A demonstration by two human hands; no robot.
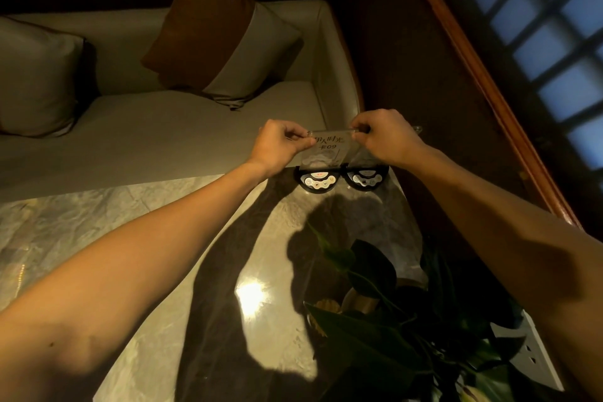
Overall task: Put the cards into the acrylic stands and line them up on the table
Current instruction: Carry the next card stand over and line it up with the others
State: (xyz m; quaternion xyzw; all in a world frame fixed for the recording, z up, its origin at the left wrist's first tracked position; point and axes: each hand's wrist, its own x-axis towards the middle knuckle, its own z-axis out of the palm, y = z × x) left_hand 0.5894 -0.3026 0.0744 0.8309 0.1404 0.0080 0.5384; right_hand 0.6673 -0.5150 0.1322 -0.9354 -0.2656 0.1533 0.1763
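hands work together above the far edge of the tabletop (137, 225): left hand (277, 147) and right hand (385, 137) each pinch a top corner of the clear stand (329, 148) holding a card, over 2 black call buttons (318, 179).

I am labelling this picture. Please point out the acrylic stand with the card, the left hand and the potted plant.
acrylic stand (329, 148): head view, on its clear front over the printed card.
left hand (280, 144): head view, on the back of the hand.
potted plant (372, 266): head view, on a dark leaf.
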